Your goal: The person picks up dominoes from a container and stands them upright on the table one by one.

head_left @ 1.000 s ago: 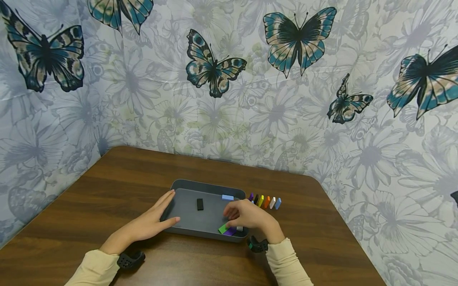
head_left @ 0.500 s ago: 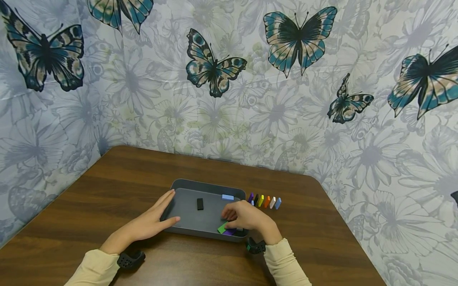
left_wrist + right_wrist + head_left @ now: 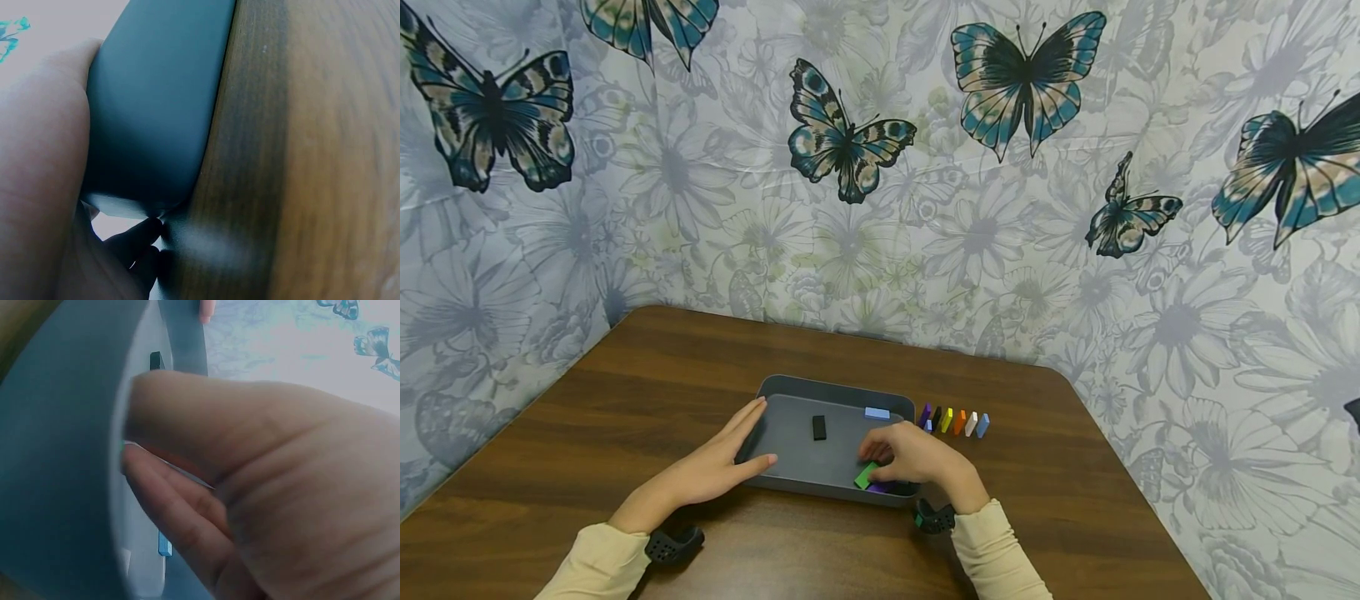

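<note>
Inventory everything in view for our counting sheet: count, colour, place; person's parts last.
Wooden table: 1, brown, foreground
Rectangular tray: 1, dark grey, on table
Black rectangular block: 1, black, tray's middle
Blue rectangular block: 1, light blue, tray's far right
Green rectangular block: 1, green, tray's near right
Purple rectangular block: 1, purple, beside green block
Upright blocks: at least 6, purple, black, yellow, orange, white, blue, right of tray
Floral wall covering: 1, pale grey, behind table
Printed butterflies: 6, mostly teal, on covering
Unidentifiable object: 1, black, right edge
Cloth sleeves: 2, cream, forearms
Wristbands: 2, black, wrists
Left hand: 1, tray's left end
Right hand: 1, pinching green block
</note>
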Tool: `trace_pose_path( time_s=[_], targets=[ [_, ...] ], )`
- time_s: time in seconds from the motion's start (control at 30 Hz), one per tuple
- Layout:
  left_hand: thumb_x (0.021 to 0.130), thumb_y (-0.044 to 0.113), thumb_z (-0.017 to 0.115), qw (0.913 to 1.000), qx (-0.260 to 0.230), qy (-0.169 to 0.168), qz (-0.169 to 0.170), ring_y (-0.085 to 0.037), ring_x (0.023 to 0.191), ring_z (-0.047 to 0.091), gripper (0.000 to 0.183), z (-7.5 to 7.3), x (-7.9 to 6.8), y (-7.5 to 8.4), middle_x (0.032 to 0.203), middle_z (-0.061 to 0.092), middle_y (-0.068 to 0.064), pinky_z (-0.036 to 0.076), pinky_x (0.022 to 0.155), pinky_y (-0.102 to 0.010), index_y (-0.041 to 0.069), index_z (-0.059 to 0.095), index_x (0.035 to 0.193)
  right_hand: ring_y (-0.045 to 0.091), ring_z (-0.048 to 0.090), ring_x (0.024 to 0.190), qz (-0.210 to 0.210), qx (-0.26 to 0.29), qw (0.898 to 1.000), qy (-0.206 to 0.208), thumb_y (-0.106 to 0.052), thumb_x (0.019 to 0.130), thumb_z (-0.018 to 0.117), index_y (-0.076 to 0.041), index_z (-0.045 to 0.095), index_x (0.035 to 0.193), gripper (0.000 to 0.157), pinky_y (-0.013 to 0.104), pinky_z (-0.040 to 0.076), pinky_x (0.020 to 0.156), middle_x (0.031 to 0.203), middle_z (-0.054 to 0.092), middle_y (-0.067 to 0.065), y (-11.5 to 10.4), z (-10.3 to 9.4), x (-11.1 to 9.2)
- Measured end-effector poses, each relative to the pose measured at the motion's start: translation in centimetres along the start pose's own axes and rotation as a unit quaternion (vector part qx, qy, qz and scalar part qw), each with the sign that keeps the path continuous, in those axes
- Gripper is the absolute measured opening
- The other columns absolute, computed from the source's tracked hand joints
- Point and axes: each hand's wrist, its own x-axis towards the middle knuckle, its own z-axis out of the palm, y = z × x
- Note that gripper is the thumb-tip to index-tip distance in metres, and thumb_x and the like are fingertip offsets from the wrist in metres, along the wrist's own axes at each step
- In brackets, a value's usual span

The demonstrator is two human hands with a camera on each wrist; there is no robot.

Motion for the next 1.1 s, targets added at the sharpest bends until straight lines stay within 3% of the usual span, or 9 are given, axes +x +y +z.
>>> trace_pose_path(
  time_s=[0.47,0.8,1.1],
  targets=[
    [0.102,0.054,0.059,1.0,-0.002,-0.001,0.0,-0.045,0.157,0.009,0.095,0.0,-0.1,0.1,0.173,0.0,-0.016,0.025,0.116,-0.071,0.006,0.007,0.167,0.005,0.071,0.094,-0.014,0.004,1.0,0.005,-0.012,0.092,0.08,-0.01,0.076,0.109,0.018,0.02,0.056,0.085,0.105,0.076,-0.001,-0.5,0.5,0.3],
    [0.102,0.057,0.058,1.0,0.001,-0.002,-0.002,-0.045,0.157,0.009,0.097,-0.1,-0.1,0.2,0.173,0.0,-0.017,0.025,0.115,-0.071,0.006,0.007,0.167,0.005,0.07,0.09,-0.04,-0.059,0.997,0.032,-0.014,0.092,0.08,-0.012,0.077,0.106,0.014,0.019,0.056,0.082,0.101,0.076,-0.005,-0.8,1.1,0.7],
    [0.102,0.055,0.058,1.0,0.003,0.0,0.004,-0.047,0.156,0.01,0.096,-0.3,-0.3,0.5,0.173,0.001,-0.019,0.026,0.114,-0.072,0.005,0.008,0.166,0.001,0.067,0.089,-0.063,-0.067,0.995,0.029,-0.012,0.092,0.08,-0.013,0.078,0.108,0.016,0.017,0.054,0.08,0.104,0.075,-0.004,-0.5,1.4,0.9]
  ],
)
